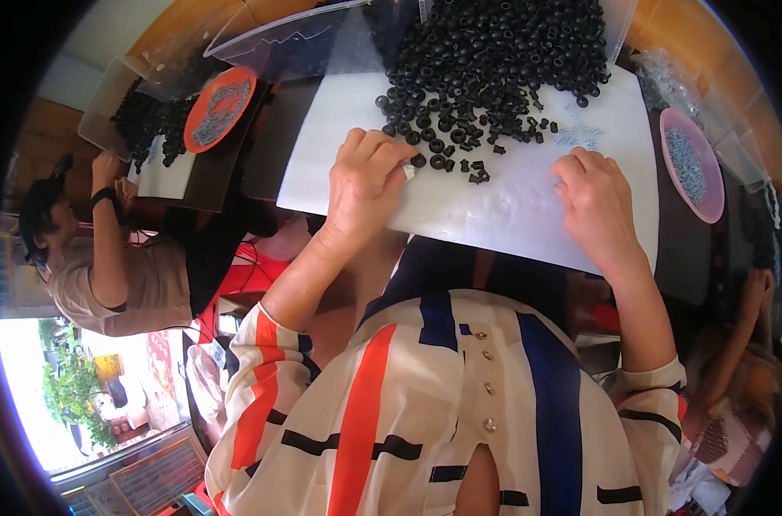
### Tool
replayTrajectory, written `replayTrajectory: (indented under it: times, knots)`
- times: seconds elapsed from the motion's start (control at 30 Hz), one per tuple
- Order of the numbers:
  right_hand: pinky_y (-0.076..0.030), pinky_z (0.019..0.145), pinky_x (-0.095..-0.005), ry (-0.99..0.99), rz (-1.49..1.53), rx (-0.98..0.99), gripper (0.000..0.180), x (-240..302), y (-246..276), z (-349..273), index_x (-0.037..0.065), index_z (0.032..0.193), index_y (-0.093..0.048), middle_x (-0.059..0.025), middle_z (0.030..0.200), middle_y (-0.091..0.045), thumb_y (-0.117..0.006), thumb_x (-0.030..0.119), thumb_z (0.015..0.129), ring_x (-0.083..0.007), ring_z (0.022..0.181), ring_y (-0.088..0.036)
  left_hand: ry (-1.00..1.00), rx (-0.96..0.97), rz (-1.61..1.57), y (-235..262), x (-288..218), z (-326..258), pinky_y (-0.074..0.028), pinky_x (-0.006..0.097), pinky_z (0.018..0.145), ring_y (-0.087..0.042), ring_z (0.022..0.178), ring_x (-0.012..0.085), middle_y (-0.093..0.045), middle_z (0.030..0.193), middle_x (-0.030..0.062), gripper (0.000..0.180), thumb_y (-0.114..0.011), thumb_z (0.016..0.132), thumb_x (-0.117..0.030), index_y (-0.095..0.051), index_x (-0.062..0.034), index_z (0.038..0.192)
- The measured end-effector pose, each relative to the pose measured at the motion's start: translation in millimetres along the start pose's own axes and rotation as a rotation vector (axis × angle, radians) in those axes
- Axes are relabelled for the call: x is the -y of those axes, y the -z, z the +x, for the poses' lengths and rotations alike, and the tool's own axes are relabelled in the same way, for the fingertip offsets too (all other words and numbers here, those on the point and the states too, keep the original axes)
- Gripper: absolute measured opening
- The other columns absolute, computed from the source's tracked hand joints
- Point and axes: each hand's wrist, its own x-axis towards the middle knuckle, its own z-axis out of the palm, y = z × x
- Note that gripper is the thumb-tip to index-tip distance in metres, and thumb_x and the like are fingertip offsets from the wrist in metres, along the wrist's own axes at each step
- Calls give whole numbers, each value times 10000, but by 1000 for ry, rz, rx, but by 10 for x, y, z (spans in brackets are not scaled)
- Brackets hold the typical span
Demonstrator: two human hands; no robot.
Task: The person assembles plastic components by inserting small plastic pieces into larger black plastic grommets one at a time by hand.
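My left hand (365, 182) is closed in a pinch at the near edge of a spread of small black parts (460, 129). A small round black part (418, 160) sits at its fingertips, and a bit of white material (410, 172) shows by the thumb. To the right, my right hand (595, 202) is held over the white board (511, 211) with its fingers curled together. What those fingers hold, if anything, is hidden. Just beyond them lie small pale blue pieces (578, 133). Some black parts are rings, others spool-shaped.
A large heap of black parts (502, 43) spills from a clear plastic bin (305, 39). A pink bowl (707, 202) of pale blue pieces stands at right, an orange bowl (249, 86) of grey-blue pieces at left. Other people work at left (120, 275) and right (730, 370).
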Motion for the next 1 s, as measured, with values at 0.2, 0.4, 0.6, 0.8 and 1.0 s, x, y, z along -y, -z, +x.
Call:
replayTrajectory:
  times: [0.2,0.4,0.6,0.8,1.0]
  knots:
    - [-428,733,-390,-42,-57,-42,111,17,-46,-64,43,811,-634,-85,858,-604,-716,30,737,-267,852,-603,-17,54,43,-2,-9,82,-495,404,736,-549,849,302,-584,875,89,190,-671,702,21,-678,-38,882]
    - [-420,743,-392,-160,-66,-33,117,43,-37,-91,71,816,-645,-71,868,-597,-734,69,740,-256,874,-597,-23,168,96,61,35,167,-501,414,731,-559,875,314,-579,880,96,132,-692,706,-50,-655,-40,832]
    - [-409,746,-399,-79,-88,-31,140,48,-36,-86,82,833,-640,-67,865,-589,-738,77,732,-259,898,-591,83,111,-101,61,-44,131,-498,360,673,-576,785,242,-574,820,89,119,-675,734,-27,-660,-2,849]
    - [-404,738,-398,-68,-102,-66,142,99,-95,-50,86,860,-638,-62,861,-591,-709,48,743,-260,887,-591,482,98,-616,90,-404,-17,-451,236,685,-546,733,85,-597,815,23,121,-668,788,16,-698,27,905]
    - [-417,744,-390,-84,43,-63,156,31,-74,-71,84,902,-665,-61,864,-596,-683,19,761,-263,887,-593,763,31,-967,135,-470,-122,-379,213,561,-504,603,87,-630,793,49,149,-634,789,34,-713,66,912]
